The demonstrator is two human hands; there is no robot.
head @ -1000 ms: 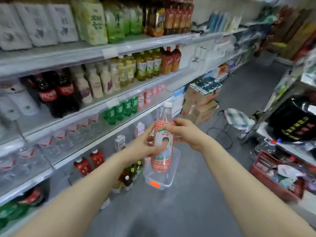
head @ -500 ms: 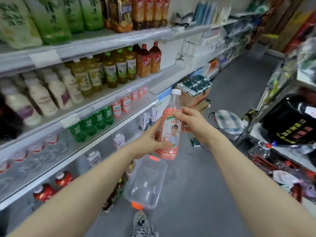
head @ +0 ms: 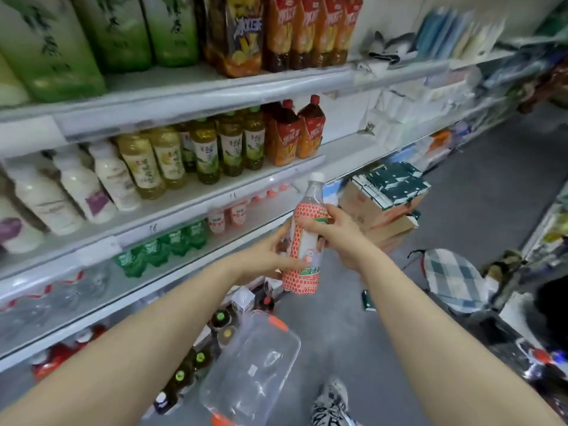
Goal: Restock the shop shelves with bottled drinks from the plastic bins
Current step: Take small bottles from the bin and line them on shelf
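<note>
Right now my left grip wraps the bottle low on its body and my right grip curls round its shoulder, holding it upright in the air. Below the grips a clear bin sits on the floor. Up and left, red-labelled bottles stand on a shelf. I judge I'm mid-carry; next it should slot in beside them.

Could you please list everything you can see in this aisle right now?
drink bottle: one, clear with red-and-white label, held in both hands.
plastic bin: one, clear with orange latches, on the floor below.
large tea bottles: several, green, top shelf.
white bottles: several, second shelf, left.
red-capped bottles: two, orange, second shelf, right.
small bottles: several, green, third shelf.
cardboard boxes: stacked, brown, on the floor ahead.
left hand: holds drink bottle's side.
right hand: grips drink bottle.
</note>
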